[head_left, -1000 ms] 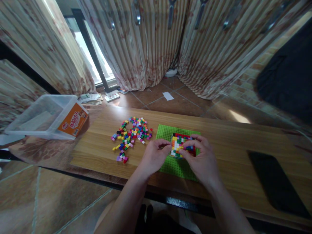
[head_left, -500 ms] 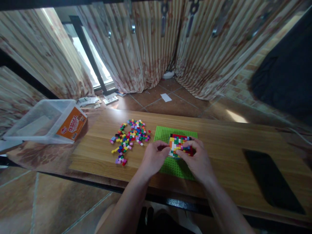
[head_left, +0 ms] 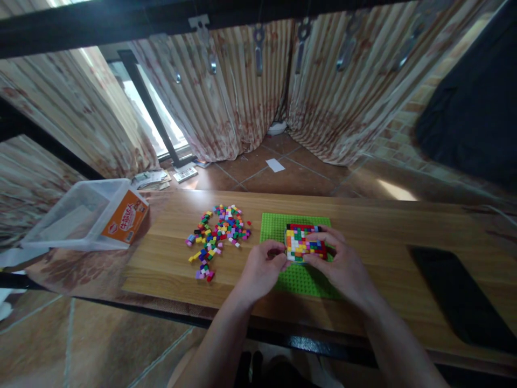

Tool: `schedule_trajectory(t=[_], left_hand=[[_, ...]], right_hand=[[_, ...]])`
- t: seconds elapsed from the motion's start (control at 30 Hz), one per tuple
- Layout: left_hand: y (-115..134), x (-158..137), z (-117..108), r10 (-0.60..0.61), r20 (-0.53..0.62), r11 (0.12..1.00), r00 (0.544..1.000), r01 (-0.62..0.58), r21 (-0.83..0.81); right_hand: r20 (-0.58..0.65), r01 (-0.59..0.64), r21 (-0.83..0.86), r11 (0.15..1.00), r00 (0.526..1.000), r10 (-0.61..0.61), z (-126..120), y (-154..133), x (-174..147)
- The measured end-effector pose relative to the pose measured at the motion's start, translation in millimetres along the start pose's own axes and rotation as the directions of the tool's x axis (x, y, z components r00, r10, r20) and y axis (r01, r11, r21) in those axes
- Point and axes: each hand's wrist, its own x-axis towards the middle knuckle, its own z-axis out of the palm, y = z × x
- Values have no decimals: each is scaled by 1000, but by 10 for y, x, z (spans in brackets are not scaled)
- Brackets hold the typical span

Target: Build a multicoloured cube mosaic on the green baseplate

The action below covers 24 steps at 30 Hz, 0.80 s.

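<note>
A block built of many coloured toy bricks (head_left: 298, 243), with red and black along its far edge, is over the green studded baseplate (head_left: 309, 283). My left hand (head_left: 262, 269) is closed, thumb and forefinger pinching the block's left edge. From the other side, my right hand (head_left: 343, 264) grips it, thumb at the near edge and fingers over the right part. Those fingers hide some of the right end. Whether the block is fixed to the baseplate or lifted off it, I cannot tell.
Left of the baseplate, loose coloured bricks (head_left: 222, 229) lie scattered on the wooden table (head_left: 161, 258). A clear plastic bin (head_left: 86, 207) with an orange label stands at the far left. Toward the right end lies a dark flat slab (head_left: 456, 291). Curtains hang beyond the table.
The camera view has shifted slightly, so the scene sits a little lower. Both hands stay at the brick block. My right thumb and fingers have slid slightly right, showing more of its top.
</note>
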Motion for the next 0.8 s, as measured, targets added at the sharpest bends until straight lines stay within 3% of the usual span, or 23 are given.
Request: schedule_trajectory(t=[0.13, 0.3, 0.37, 0.47, 0.67, 0.8], left_hand=[[-1, -24, -30, 32, 45, 997, 998, -35, 69], [31, -10, -321, 217, -134, 880, 967, -134, 455], [63, -11, -509, 286, -225, 787, 931, -95, 609], [123, -34, -761, 286, -343, 647, 895, 84, 758], [174, -75, -872, 261, -266, 411, 928, 142, 900], [162, -53, -827, 234, -240, 339, 942, 152, 928]], right_hand=[[-7, 25, -23, 999, 1000, -25, -3, 44, -2], [-9, 29, -46, 999, 1000, -29, -8, 95, -3], [-14, 37, -52, 998, 999, -37, -3, 109, -4], [-18, 47, -62, 997, 999, -48, 7, 117, -4], [-16, 35, -80, 996, 999, -37, 22, 109, 1], [-28, 47, -72, 996, 998, -50, 25, 105, 7]])
